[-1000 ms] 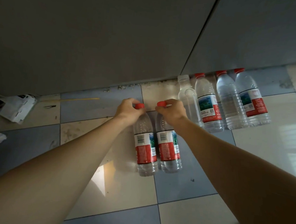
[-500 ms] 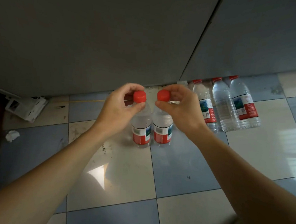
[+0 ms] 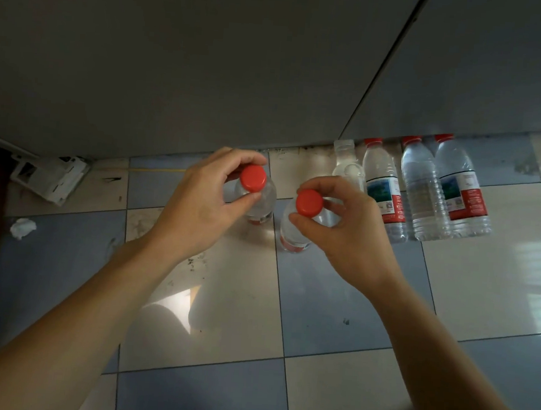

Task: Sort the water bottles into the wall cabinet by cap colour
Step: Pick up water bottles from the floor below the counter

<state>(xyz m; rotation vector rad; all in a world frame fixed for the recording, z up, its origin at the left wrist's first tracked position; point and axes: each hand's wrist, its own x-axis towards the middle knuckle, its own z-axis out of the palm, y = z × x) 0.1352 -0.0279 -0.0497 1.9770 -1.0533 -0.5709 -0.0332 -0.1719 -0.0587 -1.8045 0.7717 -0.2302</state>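
Note:
My left hand [image 3: 198, 206] grips the neck of a red-capped water bottle [image 3: 260, 201], held upright above the floor. My right hand [image 3: 347, 232] grips a second red-capped bottle [image 3: 292, 235] by the neck beside it. I look down onto both caps. Several more bottles stand on the tiled floor against the cabinet base: one with a clear cap [image 3: 345, 165], then three with red caps [image 3: 382, 187], [image 3: 420, 189], [image 3: 462, 189].
Grey cabinet doors [image 3: 209, 56] fill the upper view, with a seam between two panels. A white broken plastic piece [image 3: 50, 173] and a crumpled white scrap [image 3: 22, 227] lie on the floor at the left. The floor has blue and beige tiles.
Both hands have lifted their bottles off the floor toward me; the caps now appear larger and the two bottles have moved slightly apart.

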